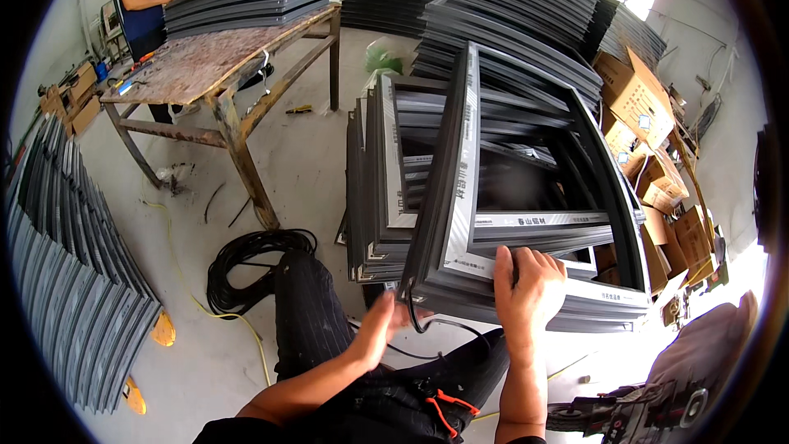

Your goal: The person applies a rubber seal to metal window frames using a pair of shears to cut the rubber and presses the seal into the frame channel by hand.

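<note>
Gasket strip [412, 312] loops loose at eight o'clock on the window frame [457, 173], fitting apparently unfinished. Left hand [378, 333] is half-open there; right hand [530, 289] grips the bottom rail [604, 291]

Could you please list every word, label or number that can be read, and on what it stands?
I won't copy wording; print stands on these:
Grey frame under the right hand: dark characters on pale film.
Stacked frames beyond it: similar dark characters, some too small.
Cardboard boxes: markings too small to read.
</note>
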`<state>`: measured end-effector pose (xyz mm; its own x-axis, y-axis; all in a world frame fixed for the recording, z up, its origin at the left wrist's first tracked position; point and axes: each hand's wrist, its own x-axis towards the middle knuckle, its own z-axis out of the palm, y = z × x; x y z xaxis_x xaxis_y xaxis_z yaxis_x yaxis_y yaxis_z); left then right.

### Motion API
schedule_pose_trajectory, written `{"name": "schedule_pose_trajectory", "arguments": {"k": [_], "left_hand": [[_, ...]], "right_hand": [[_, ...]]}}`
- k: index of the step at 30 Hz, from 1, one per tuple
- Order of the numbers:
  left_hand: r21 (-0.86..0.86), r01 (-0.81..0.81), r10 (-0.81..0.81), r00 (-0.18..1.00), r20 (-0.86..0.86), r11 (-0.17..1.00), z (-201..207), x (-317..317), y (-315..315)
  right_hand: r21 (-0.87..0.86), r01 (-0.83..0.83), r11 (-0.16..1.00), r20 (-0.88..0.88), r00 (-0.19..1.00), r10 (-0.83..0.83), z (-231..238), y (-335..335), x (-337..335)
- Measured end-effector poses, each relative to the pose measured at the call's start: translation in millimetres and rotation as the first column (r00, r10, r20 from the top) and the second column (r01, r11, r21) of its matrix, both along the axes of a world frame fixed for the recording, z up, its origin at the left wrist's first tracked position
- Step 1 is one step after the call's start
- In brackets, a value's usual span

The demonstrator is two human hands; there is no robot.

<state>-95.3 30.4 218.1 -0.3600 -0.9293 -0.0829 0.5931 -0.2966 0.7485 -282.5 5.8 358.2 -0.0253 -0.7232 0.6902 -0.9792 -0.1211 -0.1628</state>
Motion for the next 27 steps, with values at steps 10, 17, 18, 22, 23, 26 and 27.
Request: {"name": "schedule_pose_trajectory", "arguments": {"k": [10, 17, 18, 22, 23, 26, 27], "left_hand": [[-0.103, -0.092, 0.113, 0.969, 0.22, 0.99, 20, 46, 13], [-0.132, -0.105, 0.15, 0.906, 0.397, 0.986, 38, 44, 11], [-0.172, -0.102, 0.17, 0.881, 0.443, 0.98, 37, 41, 11], [-0.151, -0.071, 0.134, 0.879, 0.457, 0.986, 38, 43, 8], [-0.087, -0.051, 0.082, 0.91, 0.407, 0.995, 40, 47, 7], [0.079, -0.018, -0.009, 0.945, 0.326, 0.997, 47, 48, 2], [0.128, -0.012, -0.028, 0.952, 0.304, 0.992, 49, 47, 2]], "right_hand": [[0.118, -0.715, 0.689, 0.037, 0.696, 0.717, -119, 107, -3], [0.814, -0.247, 0.526, 0.126, 0.959, 0.254, -192, 160, -11], [0.835, -0.211, 0.508, 0.104, 0.967, 0.232, -187, 156, -8], [0.906, -0.187, 0.379, 0.129, 0.976, 0.173, -187, 141, -9], [0.892, -0.238, 0.385, 0.181, 0.967, 0.178, -187, 139, -16], [0.812, -0.446, 0.377, 0.486, 0.874, -0.013, -176, 128, -34], [0.77, -0.51, 0.384, 0.587, 0.802, -0.113, -172, 125, -39]]}}
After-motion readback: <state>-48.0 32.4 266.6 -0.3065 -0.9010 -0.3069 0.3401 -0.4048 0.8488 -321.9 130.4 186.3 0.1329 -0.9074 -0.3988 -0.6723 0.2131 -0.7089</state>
